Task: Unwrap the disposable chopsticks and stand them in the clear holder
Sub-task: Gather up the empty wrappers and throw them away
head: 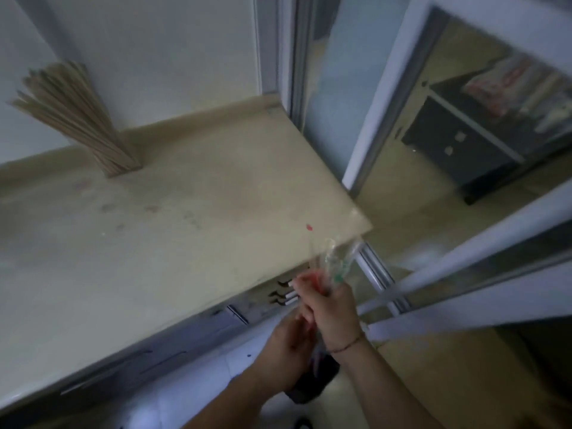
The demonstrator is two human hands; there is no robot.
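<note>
My right hand has its fingers curled round a clear-wrapped pair of chopsticks, gripping it just off the worktop corner. My left hand sits directly beneath, fingers bent toward the wrapper's lower end; blur hides whether they pinch it. Far up-left of my fingers, a bundle of bare chopsticks stands fanned; its holder I cannot make out.

A single head-worn wide-angle view looks steeply down and forward, tilted, close above the table. The hands sit near at five o'clock; a bundle of chopsticks stands farther off at ten o'clock.
</note>
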